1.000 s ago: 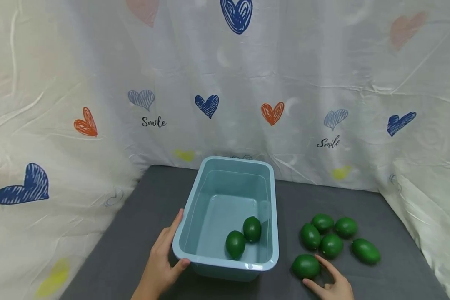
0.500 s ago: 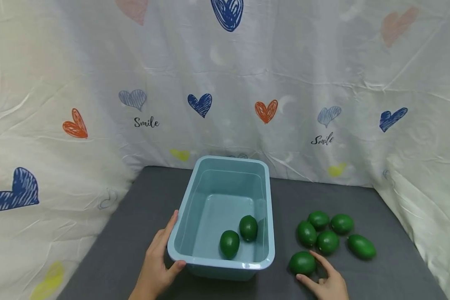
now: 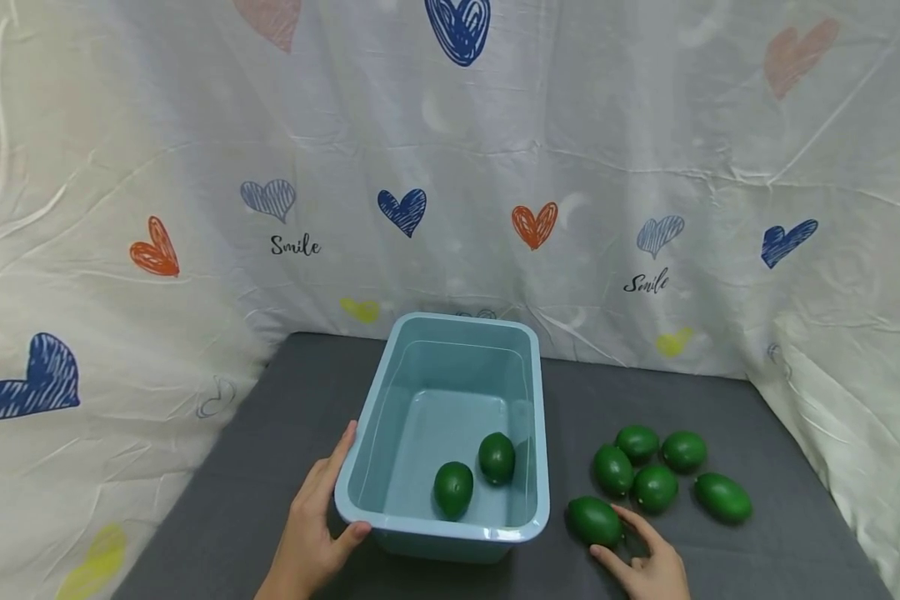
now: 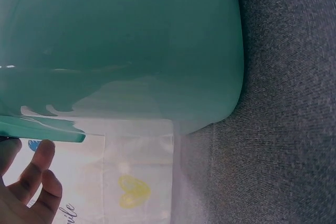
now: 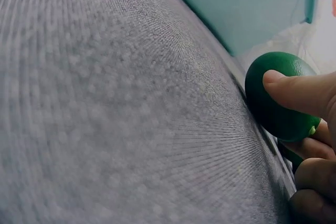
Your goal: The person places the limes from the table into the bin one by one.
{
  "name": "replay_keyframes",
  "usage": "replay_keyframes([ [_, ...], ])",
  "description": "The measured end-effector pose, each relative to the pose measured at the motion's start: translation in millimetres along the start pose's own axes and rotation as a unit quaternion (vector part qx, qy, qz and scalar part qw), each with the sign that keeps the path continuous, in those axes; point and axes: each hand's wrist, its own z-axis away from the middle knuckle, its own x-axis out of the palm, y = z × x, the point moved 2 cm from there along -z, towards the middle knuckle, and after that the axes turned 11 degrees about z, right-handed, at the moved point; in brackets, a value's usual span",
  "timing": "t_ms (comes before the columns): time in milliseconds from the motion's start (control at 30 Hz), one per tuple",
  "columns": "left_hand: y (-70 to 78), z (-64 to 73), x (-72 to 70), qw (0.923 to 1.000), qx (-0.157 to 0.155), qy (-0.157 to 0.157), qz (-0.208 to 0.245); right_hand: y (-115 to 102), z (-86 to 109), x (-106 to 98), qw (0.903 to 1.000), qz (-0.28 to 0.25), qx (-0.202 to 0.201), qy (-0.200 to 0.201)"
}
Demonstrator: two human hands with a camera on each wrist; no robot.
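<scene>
At the front left corner of a light blue plastic bin (image 3: pixel 461 527), my left hand (image 3: pixel 311 521) holds the rim between thumb and fingers. Its curled fingers (image 4: pixel 43 157) show right at the rim's underside in the left wrist view. My right hand (image 3: pixel 648 562) pinches a dark green lime (image 3: pixel 595 522) low over the table, to the right of the bin. In the right wrist view the thumb (image 5: pixel 294 90) presses on that lime's side, with fingers behind it. Two limes lie on the bin floor, one nearer the front (image 3: pixel 453 490) and another lime (image 3: pixel 497 457) by the right wall.
Several more limes (image 3: pixel 655 487) lie grouped on the dark grey tablecloth (image 3: pixel 570 408) just beyond my right hand, one of them (image 3: pixel 723 498) slightly apart to the right. A white curtain (image 3: pixel 465 133) printed with hearts hangs behind and along both sides of the table.
The lime at my right hand has shifted a little left and turned. The front lime in the bin has rolled slightly left. My left hand keeps its place on the bin.
</scene>
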Motion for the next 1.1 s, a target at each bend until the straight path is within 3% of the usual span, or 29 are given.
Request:
replay_keyframes([
  [433,-1.1,-2.1,0.8,1.0000,-0.005,0.004,0.000,-1,-2.4,-2,0.9999,-0.010,0.005,-0.001],
  [833,-3.7,0.1,-1.7,0.9996,0.025,0.010,0.009,-6,-4.6,-1,0.9993,-0.035,0.007,0.002],
  [1100,-4.2,-1.8,1.5,0.9996,0.026,0.004,0.010,-19,-15.0,-18,0.9988,-0.039,-0.015,0.026],
])
